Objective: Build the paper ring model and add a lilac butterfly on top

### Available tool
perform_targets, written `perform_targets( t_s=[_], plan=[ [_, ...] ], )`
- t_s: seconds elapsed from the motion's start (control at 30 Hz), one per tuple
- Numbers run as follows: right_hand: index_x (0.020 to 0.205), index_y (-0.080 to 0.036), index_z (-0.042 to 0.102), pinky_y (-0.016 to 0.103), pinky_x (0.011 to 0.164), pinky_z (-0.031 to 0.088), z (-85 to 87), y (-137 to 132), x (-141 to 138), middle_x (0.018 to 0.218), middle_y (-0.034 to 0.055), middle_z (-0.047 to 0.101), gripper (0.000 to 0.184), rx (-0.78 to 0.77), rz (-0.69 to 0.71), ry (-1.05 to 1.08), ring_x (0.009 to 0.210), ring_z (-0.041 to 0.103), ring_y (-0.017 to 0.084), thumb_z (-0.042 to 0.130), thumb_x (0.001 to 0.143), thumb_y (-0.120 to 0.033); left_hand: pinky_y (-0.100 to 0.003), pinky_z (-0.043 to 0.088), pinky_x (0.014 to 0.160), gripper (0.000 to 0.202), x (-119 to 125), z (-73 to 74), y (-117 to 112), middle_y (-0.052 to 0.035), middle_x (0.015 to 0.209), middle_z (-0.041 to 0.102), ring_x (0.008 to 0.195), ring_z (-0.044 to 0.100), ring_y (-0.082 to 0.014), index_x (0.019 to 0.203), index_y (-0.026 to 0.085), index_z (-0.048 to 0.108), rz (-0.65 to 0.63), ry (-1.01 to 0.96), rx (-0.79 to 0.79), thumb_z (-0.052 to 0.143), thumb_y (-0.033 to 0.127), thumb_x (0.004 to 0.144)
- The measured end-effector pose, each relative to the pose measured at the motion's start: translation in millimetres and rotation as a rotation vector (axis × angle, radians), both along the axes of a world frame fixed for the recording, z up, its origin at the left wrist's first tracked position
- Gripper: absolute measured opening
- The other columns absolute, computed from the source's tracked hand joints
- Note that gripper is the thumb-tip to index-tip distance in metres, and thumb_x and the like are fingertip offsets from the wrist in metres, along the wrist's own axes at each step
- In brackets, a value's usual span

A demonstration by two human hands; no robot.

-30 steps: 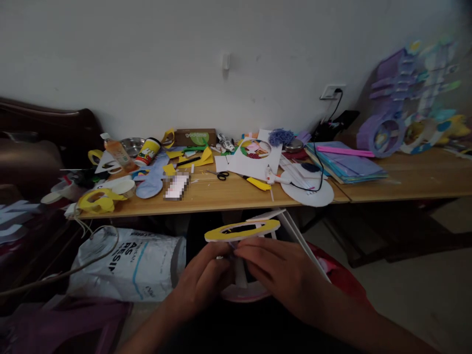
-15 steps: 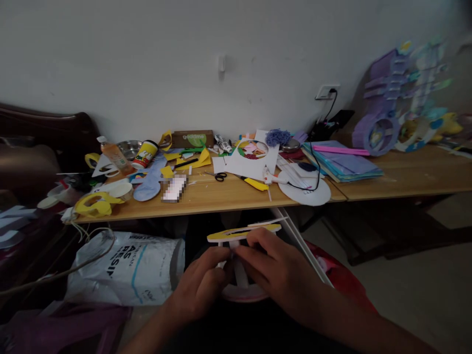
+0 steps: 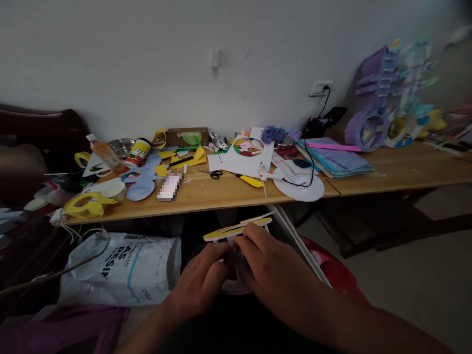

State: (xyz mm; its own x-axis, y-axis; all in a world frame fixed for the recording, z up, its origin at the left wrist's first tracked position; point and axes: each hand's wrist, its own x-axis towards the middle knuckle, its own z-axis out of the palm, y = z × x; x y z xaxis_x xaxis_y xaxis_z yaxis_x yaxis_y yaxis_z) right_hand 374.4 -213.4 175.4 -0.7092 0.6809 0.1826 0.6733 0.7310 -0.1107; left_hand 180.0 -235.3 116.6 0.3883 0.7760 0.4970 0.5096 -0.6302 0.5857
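Note:
A small craft frame [image 3: 214, 236], with a flat yellow-and-white top and a rounded white lower part, sits at my lap below the table edge. My left hand [image 3: 202, 275] grips it from the left, thumb and fingers bent in at its middle. From the right, my right hand [image 3: 261, 260] holds it, fingers curled over just under the yellow top. The fingertips of both hands almost meet. Whatever lies between them is hidden. A thin white strip [image 3: 258, 217] lies across the yellow top.
On the wooden table [image 3: 206, 200] lie scissors [image 3: 216, 174], a yellow cutter [image 3: 251, 181], a glue gun [image 3: 268, 173], a phone [image 3: 169, 187] and paper scraps. An open drawer [image 3: 295, 241] juts out at right. A white bag [image 3: 121, 270] lies at lower left; purple craft pieces [image 3: 368, 128] stand far right.
The camera view has shifted slightly. The yellow top now tilts more, its right end higher, and my hands have moved closer around the middle of the frame.

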Motion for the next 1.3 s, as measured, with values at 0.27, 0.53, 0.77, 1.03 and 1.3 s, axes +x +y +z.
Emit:
perform_targets(
  t_s=[0.27, 0.53, 0.77, 1.03, 1.3],
  plan=[
    [0.088, -0.013, 0.068, 0.04, 0.058, 0.051, 5.3, 0, -5, 0.082, 0.0131, 0.059, 0.024, 0.196, 0.056, -0.275, 0.081, 0.054, 0.029, 0.056, 0.074, 0.001, -0.029, 0.058, 0.071, 0.035, 7, 6.1, 4, -0.0054, 0.103, 0.071, 0.084, 0.068, -0.0173, 0.114, 0.022, 0.06, 0.003, -0.025, -0.071, 0.037, 0.008, 0.091],
    [0.085, -0.019, 0.061, 0.036, 0.069, 0.053, -0.2, 1, -2, 0.089, 0.0074, 0.06, 0.022, -0.029, -0.115, 0.139, 0.083, 0.058, 0.022, 0.053, 0.083, 0.001, -0.03, 0.054, 0.073, 0.017, 10, 9.8, 10, -0.0083, 0.104, 0.067, 0.086, 0.06, -0.0172, 0.081, 0.018, 0.054, 0.017, 0.193, 0.333, 0.051, 0.005, 0.09],
    [0.095, -0.018, 0.061, 0.037, 0.079, 0.054, -1.7, 3, 0, 0.098, 0.0061, 0.06, 0.024, -0.256, -0.192, 0.322, 0.088, 0.058, 0.019, 0.054, 0.084, 0.002, -0.029, 0.056, 0.073, 0.021, 17, 14.0, 9, -0.0072, 0.105, 0.069, 0.089, 0.064, -0.0173, 0.089, 0.019, 0.061, 0.056, 0.095, 0.149, 0.046, 0.004, 0.091],
    [0.099, -0.018, 0.056, 0.038, 0.075, 0.052, -3.1, 6, -5, 0.094, 0.0066, 0.064, 0.021, -0.264, -0.238, 0.425, 0.085, 0.061, 0.02, 0.045, 0.089, -0.004, -0.026, 0.057, 0.065, 0.04, 14, -10.2, 12, -0.0025, 0.1, 0.071, 0.083, 0.068, -0.016, 0.118, 0.026, 0.062, 0.133, -0.143, -0.241, 0.042, 0.005, 0.091],
    [0.116, -0.027, 0.05, 0.028, 0.07, 0.049, -10.3, 6, 12, 0.093, -0.0017, 0.062, 0.041, -0.428, -0.366, 0.593, 0.079, 0.061, 0.014, 0.055, 0.08, -0.008, -0.022, 0.051, 0.065, 0.021, 18, -22.1, 20, -0.0037, 0.098, 0.067, 0.08, 0.062, -0.0116, 0.077, 0.021, 0.05, 0.153, -0.05, 0.193, 0.058, 0.004, 0.087]
  ],
)
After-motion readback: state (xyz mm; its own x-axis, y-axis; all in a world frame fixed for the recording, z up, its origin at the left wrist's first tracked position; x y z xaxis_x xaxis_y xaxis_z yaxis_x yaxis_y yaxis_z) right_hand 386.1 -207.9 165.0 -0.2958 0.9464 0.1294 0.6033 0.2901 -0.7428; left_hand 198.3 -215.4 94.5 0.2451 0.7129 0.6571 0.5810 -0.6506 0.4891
